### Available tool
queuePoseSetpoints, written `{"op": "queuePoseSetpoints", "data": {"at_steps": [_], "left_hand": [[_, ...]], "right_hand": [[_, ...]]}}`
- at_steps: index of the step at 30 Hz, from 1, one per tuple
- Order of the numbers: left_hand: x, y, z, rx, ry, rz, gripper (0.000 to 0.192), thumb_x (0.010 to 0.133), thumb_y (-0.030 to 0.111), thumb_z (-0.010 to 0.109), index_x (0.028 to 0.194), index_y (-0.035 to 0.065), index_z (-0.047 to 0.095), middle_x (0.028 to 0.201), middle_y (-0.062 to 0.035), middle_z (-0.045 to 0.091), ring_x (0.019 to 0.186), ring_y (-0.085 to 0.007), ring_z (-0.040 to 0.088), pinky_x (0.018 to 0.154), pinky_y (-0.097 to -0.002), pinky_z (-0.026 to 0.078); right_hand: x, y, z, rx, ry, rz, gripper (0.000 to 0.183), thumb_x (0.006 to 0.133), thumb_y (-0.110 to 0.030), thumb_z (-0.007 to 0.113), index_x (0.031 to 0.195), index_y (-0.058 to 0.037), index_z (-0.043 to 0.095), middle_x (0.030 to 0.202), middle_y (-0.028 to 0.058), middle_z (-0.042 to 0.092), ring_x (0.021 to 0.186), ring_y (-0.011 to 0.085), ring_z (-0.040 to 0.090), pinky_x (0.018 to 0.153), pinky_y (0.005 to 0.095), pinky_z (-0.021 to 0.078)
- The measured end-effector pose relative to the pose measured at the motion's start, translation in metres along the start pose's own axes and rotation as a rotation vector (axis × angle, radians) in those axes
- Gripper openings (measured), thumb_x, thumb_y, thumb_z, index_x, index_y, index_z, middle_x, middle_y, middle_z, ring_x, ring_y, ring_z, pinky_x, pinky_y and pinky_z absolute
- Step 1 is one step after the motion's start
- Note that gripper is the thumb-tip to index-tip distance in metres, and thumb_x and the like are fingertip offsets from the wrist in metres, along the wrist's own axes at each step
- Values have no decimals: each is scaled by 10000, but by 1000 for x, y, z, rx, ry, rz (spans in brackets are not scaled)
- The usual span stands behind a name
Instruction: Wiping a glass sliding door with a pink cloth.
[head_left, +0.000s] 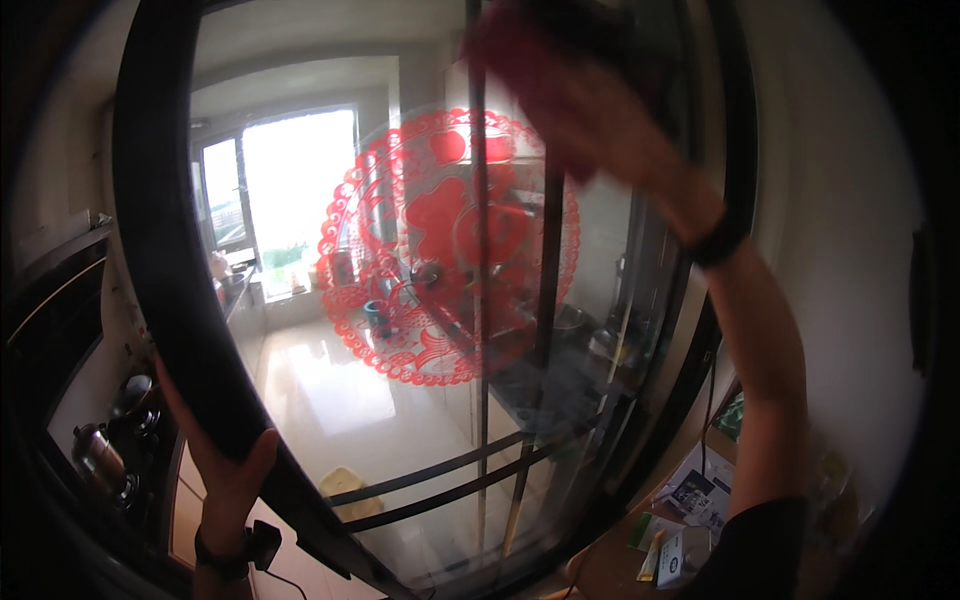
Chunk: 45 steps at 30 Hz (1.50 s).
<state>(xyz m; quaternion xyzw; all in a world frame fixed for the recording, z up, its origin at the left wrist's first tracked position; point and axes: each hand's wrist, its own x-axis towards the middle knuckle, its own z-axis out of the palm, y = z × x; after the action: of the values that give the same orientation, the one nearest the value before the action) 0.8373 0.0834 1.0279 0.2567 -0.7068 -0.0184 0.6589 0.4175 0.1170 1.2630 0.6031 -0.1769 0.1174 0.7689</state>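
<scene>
Before me stands a glass door panel (300, 390) in a dark frame, with a round red paper-cut decoration (442, 232) on the glass. My left hand (225, 469) grips the dark frame edge (176, 225) at the lower left, its thumb on the near side. Raised to the upper right, my right hand (615, 127) presses a dark red cloth (525, 82) toward the upper part of the glass. Hand and cloth are blurred, and the fingers are mostly hidden. Dark bands circle both wrists; a small black device (264, 546) with a cable sits at the left one.
Through the glass appear a kitchen with a bright window (304, 180) and a pale tiled floor (330, 390). A metal kettle (99, 459) stands on a stove at the left. At lower right, a wooden table (611, 559) bears papers (697, 491) and a small box (681, 556).
</scene>
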Motion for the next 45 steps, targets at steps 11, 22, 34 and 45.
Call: {"op": "queuePoseSetpoints", "data": {"at_steps": [11,22,34,45], "left_hand": [[12,4,-2,80,-66,201,1088,626,156,721,1419,49,-16,1440,-209,143,1294,-325,254,1049,-414,237],[7,0,-9,173,-43,141,1126,569,129,753,1414,42,12,1387,-237,211,1256,-364,290,1036,-454,263],[17,3,-7,160,-83,155,1088,627,191,761,1403,11,20,1355,-245,226,1237,-365,282,1020,-443,263],[17,8,-12,33,-138,201,736,867,421,308,1407,5,30,1457,-186,110,1326,-325,139,1082,-436,47]], "right_hand": [[64,-35,1,87,-121,655,579,836,-484,455,1287,-138,344,1213,209,333,1136,399,321,939,555,266],[38,-209,-75,2186,-609,755,437,787,-136,630,1200,-102,489,1184,83,534,1067,203,528,943,334,419],[190,-7,-10,359,-153,589,665,858,-470,443,1395,-144,227,1416,239,213,1290,427,227,1022,572,207],[161,-184,-75,608,-442,431,394,825,-390,531,1181,-221,539,1143,102,529,963,265,534,900,491,377]]}}
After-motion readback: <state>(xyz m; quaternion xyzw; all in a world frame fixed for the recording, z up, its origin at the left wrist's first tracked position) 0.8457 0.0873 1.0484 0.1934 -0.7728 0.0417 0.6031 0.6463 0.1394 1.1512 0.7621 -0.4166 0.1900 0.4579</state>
